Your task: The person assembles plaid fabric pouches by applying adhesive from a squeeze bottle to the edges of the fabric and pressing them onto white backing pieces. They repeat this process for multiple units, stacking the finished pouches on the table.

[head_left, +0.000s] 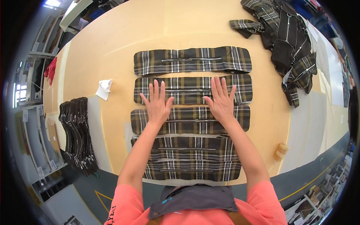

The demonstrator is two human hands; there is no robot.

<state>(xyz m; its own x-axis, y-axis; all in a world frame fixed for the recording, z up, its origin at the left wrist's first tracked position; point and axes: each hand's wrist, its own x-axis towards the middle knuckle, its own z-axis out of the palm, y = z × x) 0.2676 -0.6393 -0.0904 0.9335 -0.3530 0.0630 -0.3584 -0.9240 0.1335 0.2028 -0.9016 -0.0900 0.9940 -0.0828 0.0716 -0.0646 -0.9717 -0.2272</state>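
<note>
Several plaid fabric panels in dark brown, olive and white, each with a zipper along its middle, lie in rows on the table. Both my hands are spread flat on the second plaid panel [191, 81] from the far side. My left hand [156, 105] rests near its left part, fingers pointing away from me. Toward its right part lies my right hand [222, 101], fingers also apart. Beyond them is the farthest plaid panel [191, 65]. Another plaid panel [187, 126] lies under my wrists, and further plaid pieces [191, 165] are nearest my body.
A heap of plaid and black zippered pieces [287, 48] sits at the far right. A stack of dark pieces [77, 131] hangs over the left edge. On the tan table [195, 26] are a white scrap [104, 89] and a tan roll [281, 152]. Shelving [37, 138] stands left.
</note>
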